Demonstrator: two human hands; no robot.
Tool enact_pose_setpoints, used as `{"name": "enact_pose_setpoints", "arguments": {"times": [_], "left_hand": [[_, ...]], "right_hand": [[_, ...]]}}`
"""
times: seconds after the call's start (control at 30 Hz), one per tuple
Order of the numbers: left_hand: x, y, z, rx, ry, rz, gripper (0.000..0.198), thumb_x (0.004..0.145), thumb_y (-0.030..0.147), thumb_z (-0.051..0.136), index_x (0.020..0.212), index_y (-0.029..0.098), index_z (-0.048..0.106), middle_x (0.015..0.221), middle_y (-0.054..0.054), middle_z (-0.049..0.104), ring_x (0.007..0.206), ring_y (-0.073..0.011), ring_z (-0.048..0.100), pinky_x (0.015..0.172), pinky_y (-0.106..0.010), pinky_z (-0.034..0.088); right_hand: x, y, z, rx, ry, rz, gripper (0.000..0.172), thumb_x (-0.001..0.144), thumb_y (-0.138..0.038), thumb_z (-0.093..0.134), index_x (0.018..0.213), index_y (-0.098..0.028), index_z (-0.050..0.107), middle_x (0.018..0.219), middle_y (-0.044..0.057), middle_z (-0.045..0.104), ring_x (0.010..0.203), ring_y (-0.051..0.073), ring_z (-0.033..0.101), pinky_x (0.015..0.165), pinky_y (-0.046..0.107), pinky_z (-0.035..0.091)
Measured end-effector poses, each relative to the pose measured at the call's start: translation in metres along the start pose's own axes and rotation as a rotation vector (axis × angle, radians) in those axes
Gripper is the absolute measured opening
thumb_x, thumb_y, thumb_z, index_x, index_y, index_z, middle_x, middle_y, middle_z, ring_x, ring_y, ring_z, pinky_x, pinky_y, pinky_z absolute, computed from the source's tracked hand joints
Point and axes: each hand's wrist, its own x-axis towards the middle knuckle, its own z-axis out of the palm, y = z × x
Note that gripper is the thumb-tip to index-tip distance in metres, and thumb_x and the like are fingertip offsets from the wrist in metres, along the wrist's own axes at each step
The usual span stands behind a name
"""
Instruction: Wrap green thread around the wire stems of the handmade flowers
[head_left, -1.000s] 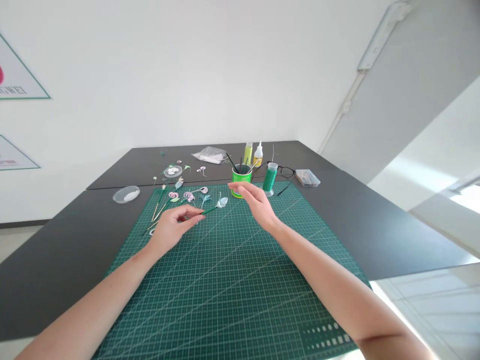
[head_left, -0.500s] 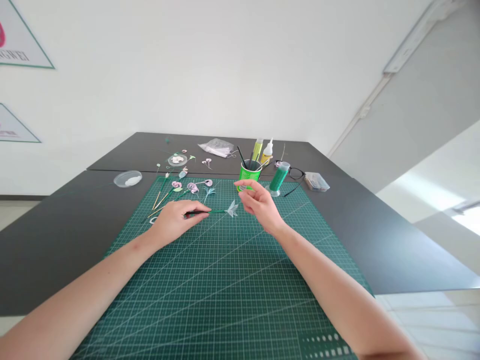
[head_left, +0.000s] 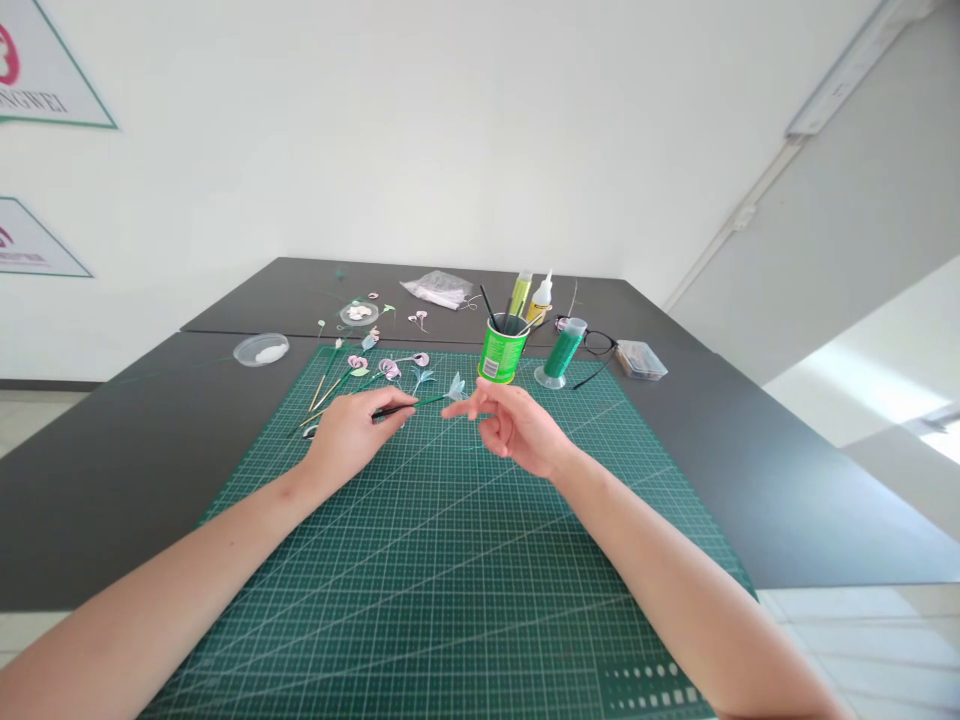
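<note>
My left hand (head_left: 352,428) is closed in a pinch round the green stem (head_left: 430,401) of an artificial flower with pale blue, translucent petals (head_left: 457,387). A dark, slim length (head_left: 390,411) shows between its thumb and fingers. The flower head points right, above the mat. Close beside it is my right hand (head_left: 517,425), its index finger stretched left towards the stem and the other fingers loosely bent. No object shows in the right hand; whether a fine thread runs there I cannot tell.
On the green cutting mat (head_left: 450,560) lie several pink and blue flowers on stems (head_left: 388,369). Beyond my right hand stand a green can of tools (head_left: 502,350) and a green thread spool (head_left: 564,350). Glasses (head_left: 600,342), a clear box (head_left: 641,360), glue bottle (head_left: 540,298) and dishes (head_left: 251,350) surround them.
My right hand has come down and left, its index finger now stretched towards the stem. The flower has tilted slightly upward in my left hand. The view has shifted a little.
</note>
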Motion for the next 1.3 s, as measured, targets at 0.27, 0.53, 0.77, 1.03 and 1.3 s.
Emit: {"name": "enact_pose_setpoints", "arguments": {"times": [0.27, 0.53, 0.77, 1.03, 1.3], "left_hand": [[-0.002, 0.003, -0.002, -0.018, -0.036, -0.014, 0.022, 0.093, 0.043, 0.063, 0.097, 0.026, 0.077, 0.095, 0.001, 0.081, 0.081, -0.0212, 0.075, 0.071, -0.029, 0.055], [-0.001, 0.002, -0.004, -0.023, -0.121, -0.013, 0.022, 0.092, 0.043, 0.064, 0.097, 0.028, 0.079, 0.095, 0.001, 0.081, 0.081, -0.0208, 0.075, 0.073, -0.029, 0.055], [-0.001, 0.002, -0.002, -0.026, -0.332, -0.011, 0.02, 0.091, 0.042, 0.063, 0.096, 0.031, 0.079, 0.095, 0.003, 0.081, 0.082, -0.02, 0.075, 0.071, -0.028, 0.053], [0.0, 0.0, -0.002, -0.102, -0.315, -0.035, 0.021, 0.088, 0.044, 0.065, 0.093, 0.028, 0.078, 0.091, 0.0, 0.081, 0.084, -0.0224, 0.076, 0.074, -0.03, 0.056], [0.002, -0.001, -0.004, -0.117, -0.303, -0.055, 0.021, 0.089, 0.043, 0.063, 0.092, 0.027, 0.076, 0.087, 0.0, 0.081, 0.083, -0.0228, 0.076, 0.079, -0.032, 0.058]], "right_hand": [[0.008, -0.003, -0.009, 0.068, 0.246, -0.085, 0.047, 0.072, -0.049, 0.083, 0.058, -0.019, 0.049, 0.052, -0.004, 0.051, 0.043, 0.007, 0.045, 0.04, 0.021, 0.035], [0.01, -0.003, -0.021, -0.093, 0.344, -0.234, 0.048, 0.075, -0.052, 0.081, 0.057, -0.019, 0.05, 0.053, -0.004, 0.051, 0.044, 0.008, 0.046, 0.042, 0.024, 0.032], [0.011, -0.01, -0.029, -0.123, 0.313, -0.358, 0.049, 0.075, -0.054, 0.079, 0.056, -0.02, 0.048, 0.052, -0.004, 0.048, 0.047, 0.008, 0.037, 0.046, 0.025, 0.025], [0.014, -0.011, -0.043, -0.196, 0.404, -0.438, 0.045, 0.082, -0.05, 0.071, 0.058, -0.022, 0.045, 0.054, -0.003, 0.045, 0.05, 0.01, 0.036, 0.051, 0.027, 0.027], [0.015, -0.004, -0.06, -1.258, 0.516, -0.361, 0.04, 0.086, -0.026, 0.059, 0.053, -0.021, 0.037, 0.065, 0.004, 0.051, 0.068, 0.018, 0.048, 0.066, 0.034, 0.036]]}}
